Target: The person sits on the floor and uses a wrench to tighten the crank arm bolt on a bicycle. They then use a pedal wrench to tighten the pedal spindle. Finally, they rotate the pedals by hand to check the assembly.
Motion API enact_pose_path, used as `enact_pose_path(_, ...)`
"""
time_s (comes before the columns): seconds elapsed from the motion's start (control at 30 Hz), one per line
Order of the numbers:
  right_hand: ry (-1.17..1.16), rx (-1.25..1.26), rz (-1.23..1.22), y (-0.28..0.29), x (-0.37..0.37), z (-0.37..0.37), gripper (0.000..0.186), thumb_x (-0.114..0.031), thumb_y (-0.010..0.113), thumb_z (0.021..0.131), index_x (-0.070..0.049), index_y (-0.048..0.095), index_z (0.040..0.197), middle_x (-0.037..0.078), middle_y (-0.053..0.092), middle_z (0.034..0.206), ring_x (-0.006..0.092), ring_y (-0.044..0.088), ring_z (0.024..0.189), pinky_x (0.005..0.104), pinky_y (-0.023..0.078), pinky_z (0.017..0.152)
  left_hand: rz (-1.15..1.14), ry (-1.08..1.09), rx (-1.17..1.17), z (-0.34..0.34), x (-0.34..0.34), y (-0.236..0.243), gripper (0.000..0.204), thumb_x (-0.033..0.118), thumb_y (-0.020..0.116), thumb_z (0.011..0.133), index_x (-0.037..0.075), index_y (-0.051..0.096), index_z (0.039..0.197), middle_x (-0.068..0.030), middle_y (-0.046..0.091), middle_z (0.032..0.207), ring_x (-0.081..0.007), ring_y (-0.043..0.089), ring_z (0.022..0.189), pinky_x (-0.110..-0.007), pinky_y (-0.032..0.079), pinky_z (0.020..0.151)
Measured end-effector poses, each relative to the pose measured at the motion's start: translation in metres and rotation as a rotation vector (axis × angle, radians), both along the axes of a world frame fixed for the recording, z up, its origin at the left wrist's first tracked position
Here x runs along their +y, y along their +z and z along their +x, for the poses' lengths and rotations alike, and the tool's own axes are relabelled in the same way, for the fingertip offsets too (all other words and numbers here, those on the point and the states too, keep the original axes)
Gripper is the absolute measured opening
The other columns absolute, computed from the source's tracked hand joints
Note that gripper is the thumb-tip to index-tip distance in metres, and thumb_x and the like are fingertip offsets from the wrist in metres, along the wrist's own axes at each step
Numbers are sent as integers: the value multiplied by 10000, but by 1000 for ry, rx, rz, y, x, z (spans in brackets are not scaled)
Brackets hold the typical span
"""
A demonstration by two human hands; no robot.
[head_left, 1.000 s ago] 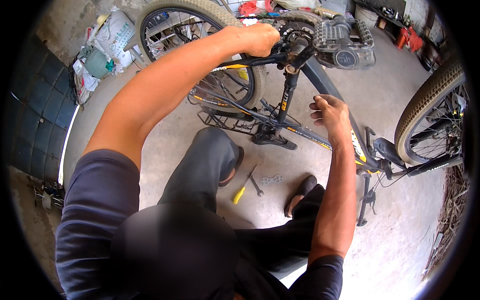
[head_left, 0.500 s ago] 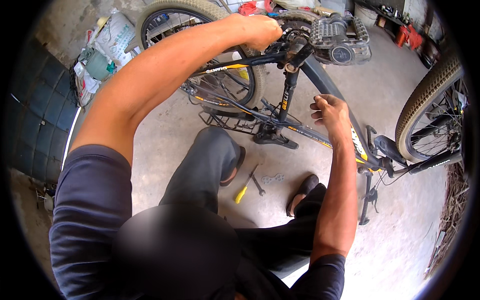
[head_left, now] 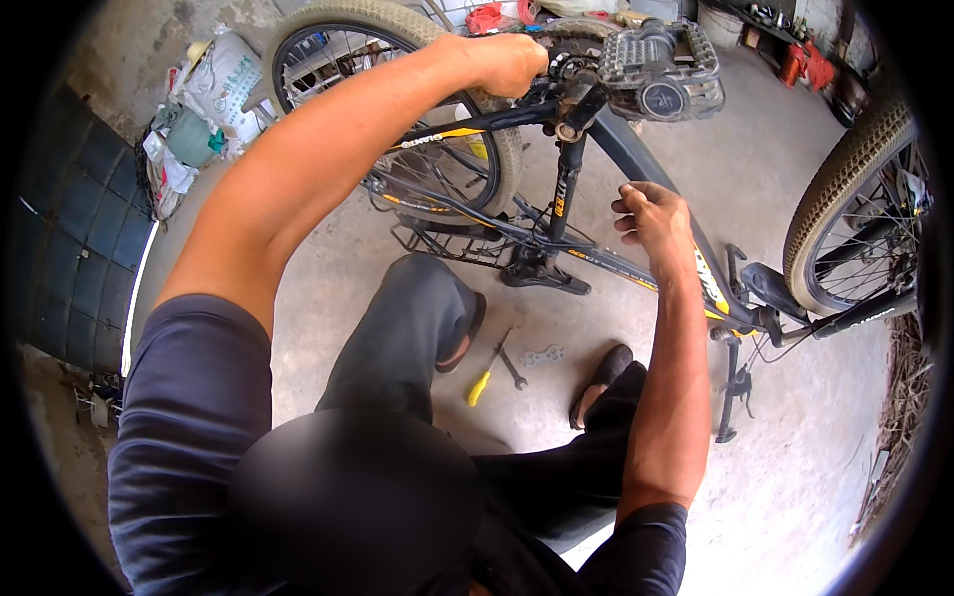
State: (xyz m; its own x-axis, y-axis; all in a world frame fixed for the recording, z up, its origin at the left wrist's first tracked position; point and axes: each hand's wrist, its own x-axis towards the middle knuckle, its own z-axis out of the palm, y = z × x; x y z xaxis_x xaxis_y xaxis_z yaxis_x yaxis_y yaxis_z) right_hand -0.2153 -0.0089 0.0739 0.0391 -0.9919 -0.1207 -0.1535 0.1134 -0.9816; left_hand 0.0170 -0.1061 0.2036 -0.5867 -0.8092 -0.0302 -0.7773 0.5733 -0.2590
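Observation:
A black bicycle with yellow trim stands upside down before me, its frame (head_left: 628, 154) upturned. My left hand (head_left: 512, 65) is closed at the chainring (head_left: 579, 48), beside the crank area; its fingers hide whatever they grip. A grey platform pedal (head_left: 663, 74) sticks up to the right of that hand. My right hand (head_left: 651, 214) is held near the frame tube, thumb and curled fingers together; I cannot make out anything in it. Below the bike, a yellow-handled screwdriver (head_left: 481, 385), a dark wrench (head_left: 514, 369) and a flat grey multi-hole spanner (head_left: 543, 355) lie on the floor between my feet.
The rear wheel (head_left: 397, 20) is at the far left and the front wheel (head_left: 845, 214) at the right. White sacks (head_left: 224, 94) and bags stand by the left wall. A red object (head_left: 807, 68) sits at the back right; a bundle of sticks (head_left: 899, 397) lies at the right.
My left hand, the pedal and the crank area appear slightly farther left. My right hand has barely moved, and the floor tools lie as before.

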Motion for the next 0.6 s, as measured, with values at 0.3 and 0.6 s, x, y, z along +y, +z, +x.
enact_pose_path(0.3, -13, 15, 8, -2, -5, -2, 330, -222, 566, 914, 48, 632, 1091, 96, 673, 851, 129, 605, 645, 261, 493, 573, 18, 71, 197, 11, 13, 31, 519, 69, 647, 662, -9, 622, 1174, -208, 676, 1002, -280, 657, 911, -347, 513, 819)
enact_pose_path(0.6, 14, 35, 20, -2, -1, 7, 325, -214, 566, 916, 51, 631, 1092, 98, 675, 855, 129, 608, 648, 262, 502, 572, 58, 61, 159, -6, 27, 0, 495, 98, 646, 689, -40, 608, 1163, -249, 663, 973, -325, 662, 896, -365, 518, 812)
